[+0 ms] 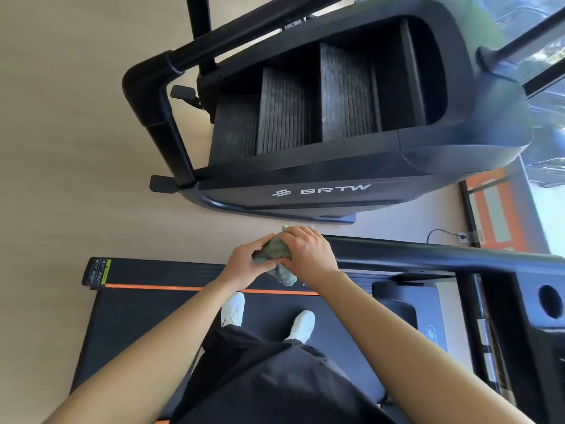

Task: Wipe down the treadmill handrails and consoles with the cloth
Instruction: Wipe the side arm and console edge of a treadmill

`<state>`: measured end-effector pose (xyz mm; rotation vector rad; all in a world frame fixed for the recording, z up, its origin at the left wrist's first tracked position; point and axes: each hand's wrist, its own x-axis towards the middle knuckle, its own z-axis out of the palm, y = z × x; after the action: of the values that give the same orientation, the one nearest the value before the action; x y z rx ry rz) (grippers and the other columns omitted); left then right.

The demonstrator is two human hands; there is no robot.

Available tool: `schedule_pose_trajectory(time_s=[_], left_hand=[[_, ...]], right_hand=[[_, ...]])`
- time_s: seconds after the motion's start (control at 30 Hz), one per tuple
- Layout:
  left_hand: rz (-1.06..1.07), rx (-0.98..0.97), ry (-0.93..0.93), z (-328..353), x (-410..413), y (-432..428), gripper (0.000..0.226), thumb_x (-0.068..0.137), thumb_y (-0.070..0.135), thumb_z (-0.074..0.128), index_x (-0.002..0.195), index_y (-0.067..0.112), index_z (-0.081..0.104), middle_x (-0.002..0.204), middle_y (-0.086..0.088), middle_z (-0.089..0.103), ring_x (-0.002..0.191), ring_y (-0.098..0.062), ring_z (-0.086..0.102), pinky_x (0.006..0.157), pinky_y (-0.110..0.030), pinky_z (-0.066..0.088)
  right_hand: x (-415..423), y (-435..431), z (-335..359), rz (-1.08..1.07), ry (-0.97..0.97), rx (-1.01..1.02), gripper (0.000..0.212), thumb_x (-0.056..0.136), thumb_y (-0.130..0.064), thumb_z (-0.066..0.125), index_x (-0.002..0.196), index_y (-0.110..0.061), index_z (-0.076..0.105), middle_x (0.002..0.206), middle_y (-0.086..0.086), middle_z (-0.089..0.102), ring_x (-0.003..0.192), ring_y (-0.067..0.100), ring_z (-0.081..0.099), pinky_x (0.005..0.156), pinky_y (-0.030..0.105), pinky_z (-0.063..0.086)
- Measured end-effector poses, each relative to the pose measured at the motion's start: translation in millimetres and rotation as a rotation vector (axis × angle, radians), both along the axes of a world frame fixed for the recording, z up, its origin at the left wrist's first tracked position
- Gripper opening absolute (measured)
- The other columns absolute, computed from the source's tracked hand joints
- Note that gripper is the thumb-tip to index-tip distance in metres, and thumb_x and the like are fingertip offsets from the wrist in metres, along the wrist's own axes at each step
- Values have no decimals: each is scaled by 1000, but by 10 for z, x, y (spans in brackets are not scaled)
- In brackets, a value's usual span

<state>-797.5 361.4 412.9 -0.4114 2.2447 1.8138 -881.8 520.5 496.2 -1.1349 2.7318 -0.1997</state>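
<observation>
A crumpled grey-green cloth (276,255) is held between both hands at the near end of the black treadmill handrail (412,255). My left hand (244,264) pinches the cloth from the left. My right hand (308,252) curls over the cloth from above, at the tip of the handrail. A corner of the cloth hangs below the hands. The handrail runs right to the black console (544,301), which has a round cup hole. I stand on the treadmill belt (146,319) in white shoes.
A black stair-climber machine (336,117) marked BRTW stands just beyond the handrail, across a strip of pale wood floor (76,133). A wall socket with a cable (461,236) and a glass wall sit at the far right.
</observation>
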Motion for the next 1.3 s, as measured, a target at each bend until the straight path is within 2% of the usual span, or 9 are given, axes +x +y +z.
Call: schedule_pose_trajectory(time_s=[0.13, 0.27, 0.4, 0.5, 0.67, 0.8, 1.0, 1.17, 1.3], left_hand=[[8, -3, 22, 38, -13, 23, 71, 81, 16, 85, 145, 18, 56, 137, 9, 63, 119, 12, 56, 102, -13, 44], [26, -29, 118, 132, -6, 118, 68, 81, 22, 84, 143, 18, 58, 137, 13, 62, 127, 1, 56, 107, -23, 44], [-11, -98, 200, 287, -94, 166, 73, 77, 43, 81, 143, 18, 58, 142, 9, 60, 131, -4, 54, 111, -29, 44], [-92, -245, 262, 421, -218, 256, 72, 79, 46, 83, 143, 27, 58, 144, 11, 58, 133, -6, 52, 111, -31, 43], [-286, -559, 320, 724, -528, 572, 63, 85, 47, 77, 143, 33, 58, 143, 13, 58, 124, -15, 59, 100, -34, 48], [-430, -685, 333, 896, -765, 963, 57, 93, 44, 68, 147, 33, 53, 149, 7, 55, 132, -20, 54, 107, -37, 41], [-567, -734, 328, 994, -1116, 1569, 63, 93, 42, 70, 150, 30, 48, 150, 5, 53, 134, -20, 52, 110, -37, 39], [-637, -778, 321, 1050, -1327, 2072, 62, 94, 41, 68, 151, 31, 46, 152, 4, 51, 134, -22, 51, 110, -39, 40], [-684, -790, 333, 1080, -1511, 2479, 59, 96, 40, 65, 151, 32, 46, 154, 4, 49, 136, -21, 50, 112, -41, 39]], right_hand=[[-9, 122, 32, 22, 2, -34, 59, 65, -36, 89, 116, -19, 68, 121, -1, 67, 110, 25, 64, 95, 37, 51], [30, 293, 90, -7, 9, -114, 66, 68, -34, 88, 127, -19, 63, 129, -3, 62, 116, 22, 59, 99, 36, 50], [40, 545, 139, -79, 41, -183, 72, 62, -24, 92, 128, -15, 65, 129, 0, 65, 119, 25, 60, 101, 37, 52], [3, 807, 137, -147, 50, -206, 70, 65, -27, 92, 128, -15, 65, 130, 0, 64, 120, 25, 59, 102, 39, 51], [-89, 1269, 90, -250, 56, -225, 70, 69, -29, 90, 132, -15, 63, 135, 2, 61, 128, 27, 55, 109, 43, 46], [-160, 1678, 59, -331, 69, -234, 72, 69, -23, 91, 134, -13, 62, 140, 4, 59, 134, 28, 50, 114, 47, 41], [-257, 2229, 110, -445, 117, -286, 67, 71, -19, 91, 132, -13, 64, 140, 3, 60, 135, 26, 51, 118, 37, 31], [-333, 2668, 78, -566, 159, -347, 58, 73, -9, 88, 128, -12, 68, 140, 4, 61, 134, 27, 53, 112, 40, 41], [-382, 3029, 6, -677, 147, -366, 57, 78, -5, 79, 133, -16, 65, 148, 1, 54, 141, 23, 45, 111, 44, 45]])
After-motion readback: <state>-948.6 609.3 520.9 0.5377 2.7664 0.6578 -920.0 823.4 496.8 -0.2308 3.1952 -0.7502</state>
